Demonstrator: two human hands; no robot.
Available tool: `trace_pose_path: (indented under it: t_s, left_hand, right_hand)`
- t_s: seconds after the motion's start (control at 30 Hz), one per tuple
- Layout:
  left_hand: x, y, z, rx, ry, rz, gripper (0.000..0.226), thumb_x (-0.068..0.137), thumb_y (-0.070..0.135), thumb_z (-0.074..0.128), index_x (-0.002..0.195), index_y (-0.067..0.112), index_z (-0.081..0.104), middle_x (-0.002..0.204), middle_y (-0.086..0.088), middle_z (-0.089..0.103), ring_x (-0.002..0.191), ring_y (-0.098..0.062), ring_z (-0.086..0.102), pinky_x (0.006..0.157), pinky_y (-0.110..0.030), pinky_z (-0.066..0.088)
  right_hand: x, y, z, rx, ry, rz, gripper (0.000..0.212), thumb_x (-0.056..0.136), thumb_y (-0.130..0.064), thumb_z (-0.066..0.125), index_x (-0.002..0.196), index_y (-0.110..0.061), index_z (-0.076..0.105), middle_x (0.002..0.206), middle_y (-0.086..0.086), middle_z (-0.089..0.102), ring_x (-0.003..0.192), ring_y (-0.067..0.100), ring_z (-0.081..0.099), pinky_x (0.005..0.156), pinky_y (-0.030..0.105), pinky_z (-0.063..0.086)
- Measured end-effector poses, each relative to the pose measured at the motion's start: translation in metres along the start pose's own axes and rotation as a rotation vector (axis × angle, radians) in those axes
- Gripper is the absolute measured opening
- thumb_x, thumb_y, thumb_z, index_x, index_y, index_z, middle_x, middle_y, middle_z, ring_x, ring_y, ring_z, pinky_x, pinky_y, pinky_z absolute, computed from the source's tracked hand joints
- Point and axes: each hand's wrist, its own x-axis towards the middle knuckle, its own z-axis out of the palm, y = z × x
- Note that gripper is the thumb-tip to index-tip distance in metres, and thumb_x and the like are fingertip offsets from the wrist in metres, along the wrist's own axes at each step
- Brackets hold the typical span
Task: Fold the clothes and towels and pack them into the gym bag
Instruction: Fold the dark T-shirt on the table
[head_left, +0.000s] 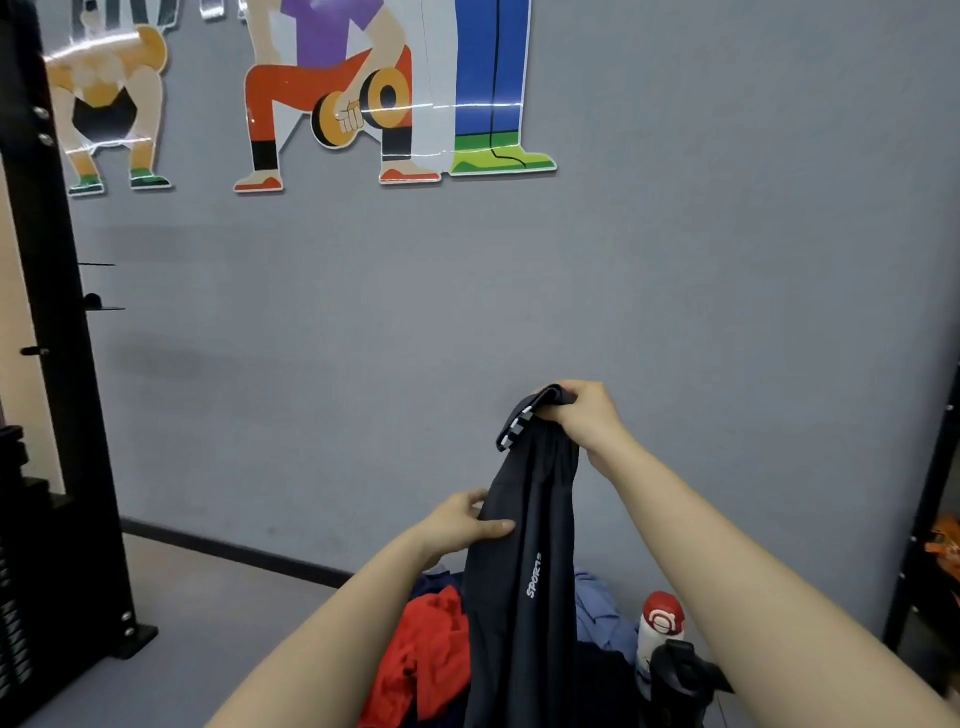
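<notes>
A dark grey sports garment (530, 571) with white "SPORTS" lettering hangs in front of me. My right hand (587, 415) grips its top end, which has a striped band, and holds it up high. My left hand (467, 522) pinches the left edge of the cloth lower down, thumb on the front. Below lies a pile with a red garment (426, 660) and a light blue garment (602, 613). The lower part of the pile is hidden by the hanging garment and my arms. No gym bag can be made out.
A white bottle with a red cap (658, 631) stands to the right of the pile, with a black bottle (680, 680) in front of it. A black gym machine frame (62, 415) stands at the left. A grey wall with cartoon stickers (332, 98) is ahead.
</notes>
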Motion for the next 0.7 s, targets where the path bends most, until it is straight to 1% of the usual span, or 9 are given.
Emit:
trace_pose_path:
  t_s: [0.1,0.2,0.33,0.4,0.5,0.53,0.6,0.67,0.7]
  left_hand:
    - [0.0,-0.009,-0.006,0.091,0.058,-0.043,0.025,0.088,0.013,0.066,0.111,0.003,0.065,0.104,-0.006,0.067,0.092,-0.014,0.062,0.077,-0.017,0.051]
    - [-0.002,-0.011,-0.021,0.104,0.105,-0.056,0.022,0.087,0.014,0.067,0.107,0.005,0.067,0.095,-0.003,0.067,0.082,-0.011,0.062,0.065,-0.012,0.049]
    - [-0.002,0.01,-0.036,0.08,0.208,0.039,0.003,0.085,0.009,0.068,0.087,0.01,0.066,0.084,-0.003,0.064,0.08,-0.014,0.06,0.067,-0.016,0.048]
    - [0.0,0.026,-0.04,0.095,0.222,0.091,0.003,0.087,0.011,0.066,0.085,0.01,0.064,0.082,-0.003,0.062,0.079,-0.014,0.058,0.069,-0.018,0.046]
    - [0.005,0.05,-0.042,0.169,0.204,0.153,0.002,0.087,0.012,0.066,0.088,0.012,0.064,0.084,-0.003,0.06,0.077,-0.012,0.055,0.073,-0.021,0.045]
    - [0.007,0.056,-0.041,0.201,0.188,0.171,0.003,0.087,0.011,0.066,0.089,0.013,0.065,0.087,-0.003,0.061,0.078,-0.012,0.056,0.076,-0.023,0.046]
    - [0.011,0.067,-0.036,0.245,0.17,0.208,0.005,0.086,0.01,0.067,0.088,0.014,0.066,0.088,-0.003,0.062,0.077,-0.013,0.056,0.076,-0.023,0.046]
    - [0.016,0.079,-0.03,0.287,0.159,0.25,0.007,0.084,0.009,0.068,0.087,0.016,0.066,0.084,-0.001,0.062,0.074,-0.011,0.055,0.071,-0.019,0.045]
    - [0.018,0.085,-0.026,0.314,0.15,0.268,0.008,0.083,0.01,0.068,0.086,0.017,0.066,0.082,0.002,0.062,0.072,-0.008,0.054,0.068,-0.016,0.044]
  right_hand:
    - [0.001,0.006,-0.012,-0.008,0.076,0.003,0.025,0.08,0.005,0.06,0.074,-0.017,0.07,0.086,0.008,0.071,0.087,0.022,0.063,0.081,0.035,0.051]
    - [0.002,0.018,-0.026,-0.014,0.139,0.034,0.032,0.078,0.008,0.057,0.069,-0.021,0.068,0.082,0.002,0.069,0.086,0.02,0.062,0.077,0.027,0.049]
    - [-0.001,0.043,-0.042,-0.215,0.15,0.089,0.033,0.081,0.008,0.048,0.08,-0.017,0.069,0.095,0.007,0.069,0.092,0.021,0.059,0.078,0.025,0.043]
    - [-0.003,0.052,-0.05,-0.248,0.032,0.173,0.034,0.085,0.009,0.043,0.088,-0.015,0.067,0.099,0.01,0.066,0.09,0.021,0.057,0.074,0.026,0.044]
    - [-0.012,0.051,-0.055,-0.249,-0.271,0.289,0.037,0.086,0.012,0.044,0.11,-0.012,0.058,0.107,0.011,0.064,0.081,0.016,0.057,0.064,0.024,0.046]
    - [-0.014,0.049,-0.054,-0.231,-0.365,0.29,0.042,0.085,0.012,0.047,0.117,-0.013,0.055,0.113,0.01,0.062,0.085,0.015,0.058,0.068,0.024,0.049]
    - [-0.016,0.043,-0.051,-0.224,-0.553,0.241,0.054,0.083,0.007,0.061,0.129,-0.019,0.048,0.123,0.003,0.056,0.1,0.014,0.057,0.087,0.027,0.049]
    - [-0.016,0.034,-0.041,-0.179,-0.68,0.169,0.062,0.082,-0.003,0.07,0.132,-0.028,0.043,0.128,-0.008,0.05,0.115,0.006,0.048,0.099,0.025,0.04]
    - [-0.016,0.028,-0.035,-0.148,-0.686,0.135,0.06,0.083,-0.01,0.072,0.131,-0.031,0.043,0.128,-0.012,0.05,0.117,0.001,0.046,0.101,0.022,0.035]
